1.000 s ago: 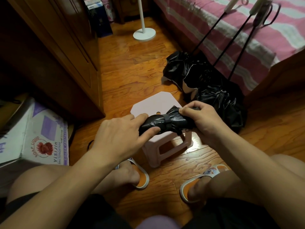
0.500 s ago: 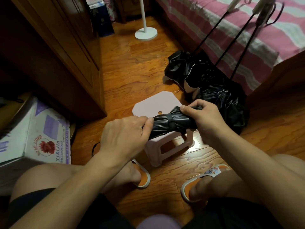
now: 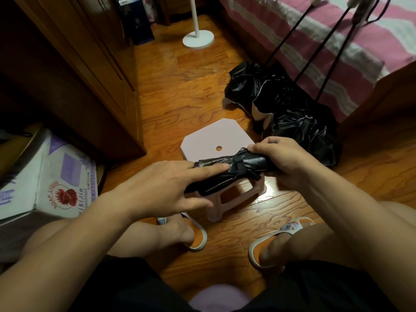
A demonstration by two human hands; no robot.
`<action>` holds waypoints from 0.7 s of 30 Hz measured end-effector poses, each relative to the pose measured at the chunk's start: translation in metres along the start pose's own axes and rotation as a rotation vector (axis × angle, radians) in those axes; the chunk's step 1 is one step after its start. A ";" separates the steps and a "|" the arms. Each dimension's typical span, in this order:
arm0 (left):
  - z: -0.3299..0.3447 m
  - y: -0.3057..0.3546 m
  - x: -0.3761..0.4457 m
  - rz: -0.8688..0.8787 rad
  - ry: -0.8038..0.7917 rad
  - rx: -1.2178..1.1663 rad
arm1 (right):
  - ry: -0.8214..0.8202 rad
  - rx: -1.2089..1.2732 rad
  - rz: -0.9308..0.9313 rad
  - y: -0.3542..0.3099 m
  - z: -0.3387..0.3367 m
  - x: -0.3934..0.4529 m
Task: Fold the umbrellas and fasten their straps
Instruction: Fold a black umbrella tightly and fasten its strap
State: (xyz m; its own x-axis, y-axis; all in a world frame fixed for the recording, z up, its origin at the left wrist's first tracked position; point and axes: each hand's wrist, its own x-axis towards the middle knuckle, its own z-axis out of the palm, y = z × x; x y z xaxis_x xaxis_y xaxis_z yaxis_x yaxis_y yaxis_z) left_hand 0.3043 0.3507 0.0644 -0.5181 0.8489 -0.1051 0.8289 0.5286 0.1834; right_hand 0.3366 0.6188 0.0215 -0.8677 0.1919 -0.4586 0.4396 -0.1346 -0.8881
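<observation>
1. The folded umbrella [image 3: 227, 174] lies level in the air just above the pink stool [image 3: 216, 140], between the two hands, in front of the person's knees.
2. The right hand [image 3: 283, 163] has its fingers curled round the umbrella's right end; this looks like the anchoring grip that keeps the bundle from turning.
3. The left hand [image 3: 162, 188] is spread open, its straight fingers lying along the top of the cloth and its thumb underneath, apparently pressing the folds flat rather than clasping them.
4. The strap [image 3: 239, 168] already circles the bundle near its middle, just beyond the left fingertips. Whether it is fully fastened is not clear from here.
5. My judgement: this umbrella is near done, and the left hand smooths the loose pleats so the roll stays tight under the strap.
6. Other umbrellas [image 3: 292, 115] sit on the floor [image 3: 180, 86] to the right of the stool, their black canopies crumpled and their shafts leaning on the bed [image 3: 337, 41]. They are still extended, so they remain to be folded, and leaning keeps their handles within reach.
7. The stool stands under the work, probably as a place to rest it.
</observation>
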 end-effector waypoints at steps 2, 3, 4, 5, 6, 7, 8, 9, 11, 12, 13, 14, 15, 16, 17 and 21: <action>0.003 -0.001 0.000 -0.013 0.000 -0.025 | -0.014 -0.023 0.026 0.000 -0.001 0.000; 0.005 -0.002 0.000 -0.021 0.010 -0.045 | -0.020 -0.035 0.039 0.000 -0.001 0.000; 0.007 -0.002 0.000 -0.026 0.016 -0.073 | -0.028 -0.045 0.050 -0.001 -0.001 -0.001; 0.008 -0.001 0.001 -0.032 0.025 -0.110 | -0.034 -0.059 0.055 -0.001 -0.002 0.000; 0.011 -0.001 0.001 -0.046 0.031 -0.164 | -0.038 -0.090 0.053 -0.003 -0.002 -0.001; 0.015 0.000 0.001 -0.073 0.031 -0.228 | -0.040 -0.142 0.042 -0.004 -0.004 0.000; 0.019 0.002 0.000 -0.107 0.033 -0.300 | -0.044 -0.199 0.023 -0.005 -0.005 0.000; 0.023 0.004 -0.001 -0.155 0.041 -0.384 | -0.051 -0.241 -0.003 -0.005 -0.007 0.001; 0.028 0.008 -0.003 -0.286 0.040 -0.647 | -0.076 -0.241 -0.059 -0.007 -0.011 0.002; 0.028 0.010 -0.005 -0.364 0.036 -0.823 | -0.095 -0.219 -0.090 -0.008 -0.011 0.003; 0.028 0.013 -0.006 -0.442 0.036 -0.994 | -0.107 -0.198 -0.119 -0.008 -0.011 0.004; 0.027 0.016 -0.007 -0.498 0.047 -1.093 | -0.105 -0.184 -0.142 -0.007 -0.010 0.005; 0.026 0.018 -0.007 -0.522 0.065 -1.106 | -0.086 -0.181 -0.157 -0.006 -0.009 0.007; 0.026 0.019 -0.006 -0.524 0.084 -1.072 | -0.057 -0.186 -0.157 -0.005 -0.007 0.008; 0.028 0.019 -0.004 -0.508 0.103 -1.010 | -0.026 -0.191 -0.144 -0.004 -0.006 0.009; 0.034 0.017 0.007 -0.483 0.205 -0.509 | 0.035 -0.157 -0.080 -0.003 -0.004 0.013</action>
State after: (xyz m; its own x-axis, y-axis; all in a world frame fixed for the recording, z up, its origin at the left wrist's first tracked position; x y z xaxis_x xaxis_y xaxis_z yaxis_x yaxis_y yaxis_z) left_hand 0.3223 0.3656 0.0336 -0.8713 0.4775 -0.1135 0.3231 0.7321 0.5997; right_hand 0.3244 0.6257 0.0182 -0.8939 0.2304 -0.3845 0.4025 0.0353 -0.9147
